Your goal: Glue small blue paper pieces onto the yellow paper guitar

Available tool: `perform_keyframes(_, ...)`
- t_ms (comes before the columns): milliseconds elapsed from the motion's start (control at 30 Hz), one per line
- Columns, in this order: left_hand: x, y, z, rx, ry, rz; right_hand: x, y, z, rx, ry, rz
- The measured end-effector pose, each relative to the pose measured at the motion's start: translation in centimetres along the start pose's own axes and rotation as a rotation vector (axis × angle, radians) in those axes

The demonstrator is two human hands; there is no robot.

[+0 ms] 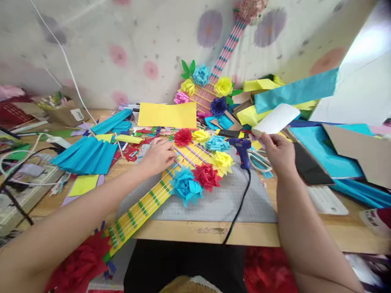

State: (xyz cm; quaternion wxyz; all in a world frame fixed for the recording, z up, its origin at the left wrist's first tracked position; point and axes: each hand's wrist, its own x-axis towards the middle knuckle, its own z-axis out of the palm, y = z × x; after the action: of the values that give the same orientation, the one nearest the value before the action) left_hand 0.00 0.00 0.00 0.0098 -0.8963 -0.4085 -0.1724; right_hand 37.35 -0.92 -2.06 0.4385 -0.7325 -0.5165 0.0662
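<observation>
A yellow paper guitar (146, 203) with green bands and purple strings lies on the grey cutting mat (226, 203), ringed by red, yellow and blue paper flowers (207, 176). My left hand (159, 156) rests on the guitar's body beside the strings, fingers curled down onto it. My right hand (279, 152) is raised at the right and pinches a curved white paper strip (276, 119). A blue glue gun (242, 149) lies between my hands, its black cord running off the table's front edge.
A second flower-decorated guitar (214, 87) leans on the dotted wall. Yellow sheet (167, 114), blue pleated paper (87, 154), teal sheets (324, 152), a dark tablet (311, 165), cardboard and scraps crowd the wooden table (198, 234). White cables lie at left.
</observation>
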Motion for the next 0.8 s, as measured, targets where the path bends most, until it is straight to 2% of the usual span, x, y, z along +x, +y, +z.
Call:
perform_keyframes(167,0.5,0.0,0.1,-0.243,0.136,-0.275,0.6,1.4,1.1,0.109,-0.295,-0.097)
perform_keyframes(267,0.9,0.5,0.0,-0.488,0.134,-0.448,0.3,1.8,1.8,0.156,-0.452,-0.072)
perform_keyframes(333,1.0,1.0,-0.1,-0.641,0.112,-0.534,0.0,1.5,2.2,0.093,-0.490,-0.039)
perform_keyframes(467,1.2,2.4,-0.5,-0.869,0.085,-0.641,-0.6,0.2,2.9,-0.117,-0.488,0.037)
perform_keyframes(567,1.2,3.4,-0.9,-0.972,0.036,-0.704,-0.6,-0.2,3.3,-0.194,-0.481,0.071)
perform_keyframes(633,1.3,4.0,-1.0,-1.008,0.018,-0.737,-0.4,-0.1,3.5,-0.189,-0.411,0.082)
perform_keyframes(700,1.4,4.4,-1.0,-1.034,0.021,-0.779,-0.4,-0.1,3.4,-0.114,-0.276,0.098)
perform_keyframes(767,1.5,4.6,-0.8,-1.055,0.029,-0.821,-0.5,-0.6,3.0,0.093,-0.175,0.109)
perform_keyframes(800,1.5,4.7,-0.7,-1.061,0.035,-0.837,-0.7,-1.0,2.8,0.223,-0.168,0.096)
